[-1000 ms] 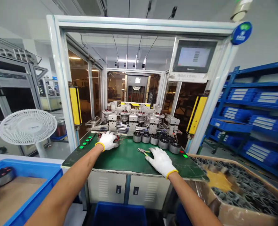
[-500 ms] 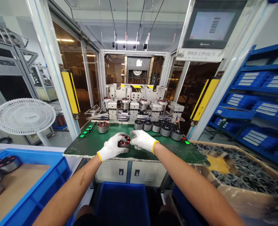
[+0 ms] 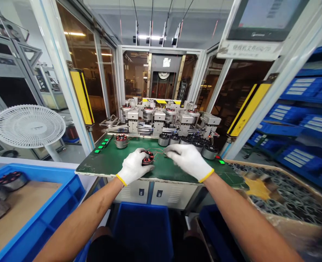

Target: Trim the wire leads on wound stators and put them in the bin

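- Well, the left hand point(image 3: 135, 166), in a white glove with a yellow cuff, was curled around a wound stator point(image 3: 147, 157) with red coils, holding it near the front edge of the green workbench point(image 3: 114, 162), about midway along.
- The right hand point(image 3: 189, 162), gloved the same way, was just to the right of the stator and above the table, its fingers reaching left toward thin copper wires point(image 3: 159, 154). Blur hid whether it gripped anything.
- Another wound stator point(image 3: 121, 141) stood near the table's back left corner, beside a row of green buttons point(image 3: 102, 144) along the left edge.
- Grey cylindrical cores point(image 3: 163, 139) stood in a row along the back edge, in front of the winding machine point(image 3: 158, 120).
- Off the table's left side, a blue tray point(image 3: 68, 185) held more stators point(image 3: 12, 181).
- Off its right side, a cardboard box point(image 3: 259, 169) held a mass of metal cores point(image 3: 286, 205).
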A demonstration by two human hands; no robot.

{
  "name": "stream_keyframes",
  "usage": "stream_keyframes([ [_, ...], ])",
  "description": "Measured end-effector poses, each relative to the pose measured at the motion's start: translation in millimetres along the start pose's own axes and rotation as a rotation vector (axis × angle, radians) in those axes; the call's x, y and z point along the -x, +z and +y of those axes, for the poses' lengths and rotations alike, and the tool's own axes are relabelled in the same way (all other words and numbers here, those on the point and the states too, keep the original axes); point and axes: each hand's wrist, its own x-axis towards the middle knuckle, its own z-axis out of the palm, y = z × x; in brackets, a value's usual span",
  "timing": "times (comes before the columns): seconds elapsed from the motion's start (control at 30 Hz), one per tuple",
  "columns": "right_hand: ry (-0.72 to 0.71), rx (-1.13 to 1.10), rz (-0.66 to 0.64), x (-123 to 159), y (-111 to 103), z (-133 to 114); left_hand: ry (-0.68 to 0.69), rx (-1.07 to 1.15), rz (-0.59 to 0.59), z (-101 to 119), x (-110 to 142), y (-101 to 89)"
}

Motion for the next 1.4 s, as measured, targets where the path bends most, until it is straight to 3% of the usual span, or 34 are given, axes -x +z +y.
stream_keyframes([
  [0.07, -0.092, -0.003, -0.120, -0.6, 13.4, -15.1, -0.019, -0.041, -0.012, 3.3, 1.7, -1.5],
  [0.13, -0.061, 0.085, -0.187, -4.8, 25.0, -21.7, -0.011, -0.052, -0.039, 3.5, 5.1, -6.7],
  [0.3, -0.097, 0.313, -0.275, -5.5, 21.8, -13.5, 0.230, -0.141, -0.004, -4.3, 10.3, -25.1],
  [0.4, -0.119, 0.472, -0.191, 2.4, 8.4, -15.5, 0.308, -0.250, 0.048, -1.1, 6.8, -28.1],
  [0.57, -0.120, 0.544, -0.067, 10.4, 1.2, -38.5, 0.078, -0.336, 0.141, 29.0, -1.3, -22.2],
  [0.67, -0.114, 0.552, 0.015, 10.5, 4.2, -46.9, 0.133, -0.268, 0.117, 42.4, -7.1, -21.2],
  [0.8, -0.094, 0.538, 0.064, 11.7, 6.2, -46.0, 0.181, -0.084, -0.067, 37.0, -15.0, -23.3],
  [0.9, -0.086, 0.520, 0.087, 16.2, 6.8, -45.6, 0.163, 0.093, -0.116, 26.6, -16.7, -25.3],
  [1.1, -0.220, 0.531, 0.094, 30.1, 14.0, -61.6, 0.144, 0.190, -0.069, 21.9, -14.0, -22.9],
  [1.2, -0.265, 0.524, 0.091, 23.3, 15.5, -65.2, 0.103, 0.187, -0.045, 23.3, -13.1, -21.0],
  [1.4, -0.001, 0.351, 0.077, -16.0, 22.1, -43.4, 0.039, 0.220, -0.025, 26.1, -11.4, -21.8],
])
